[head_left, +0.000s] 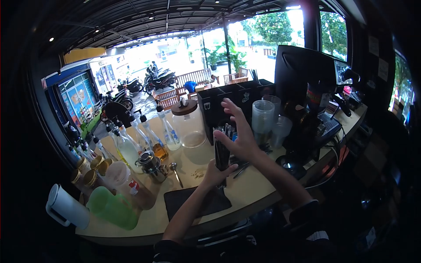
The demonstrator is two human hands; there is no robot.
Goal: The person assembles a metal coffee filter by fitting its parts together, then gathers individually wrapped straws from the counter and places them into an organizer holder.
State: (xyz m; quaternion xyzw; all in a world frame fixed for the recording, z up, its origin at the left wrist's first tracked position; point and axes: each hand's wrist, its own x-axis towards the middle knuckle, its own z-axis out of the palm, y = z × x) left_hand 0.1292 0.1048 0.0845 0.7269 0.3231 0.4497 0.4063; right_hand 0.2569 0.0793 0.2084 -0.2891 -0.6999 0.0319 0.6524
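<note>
In the head view, my left hand (215, 176) is wrapped round the lower part of a bundle of thin black straws (222, 154), held upright above the counter. Glossy highlights run along the bundle; whether it is in a clear wrapper I cannot tell. My right hand (241, 139) is raised at the bundle's upper end, fingers spread and thumb reaching towards its top. Below my left hand lies a dark cloth (175, 202) on the counter. A few loose dark sticks (240, 171) lie just right of the bundle.
Pump bottles (170, 133), a lidded glass jar (193, 127), a metal coffee dripper (150, 163), a spoon (176, 175), a green jug (112, 209) and a white pitcher (66, 206) stand or lie left. Stacked plastic cups (263, 117) and a black divided box (210, 101) stand behind my hands.
</note>
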